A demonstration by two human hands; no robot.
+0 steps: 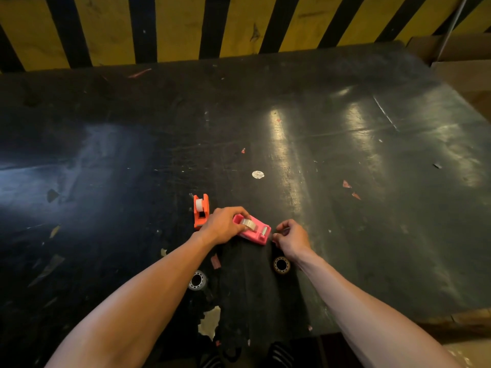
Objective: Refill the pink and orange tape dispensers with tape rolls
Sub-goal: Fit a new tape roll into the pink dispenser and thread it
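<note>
The pink tape dispenser [254, 231] lies on the black table with a clear tape roll [249, 223] seated in it. My left hand [224, 224] presses down on its rear end and on the roll. At the cutter end my right hand [291, 239] pinches the loose end of the clear tape between thumb and finger. To the left stands the orange tape dispenser [200, 212], holding a white tape roll [199, 204]. Two loose tape rolls lie nearer to me: a clear one [198, 280] and a brownish one [281, 265].
The black table top [345, 144] is scuffed, with paper scraps and a round white sticker [257, 174]. A yellow and black striped wall [170, 27] stands behind it. Cardboard boxes [462, 65] sit at the far right. The table's near edge has torn patches [211, 324].
</note>
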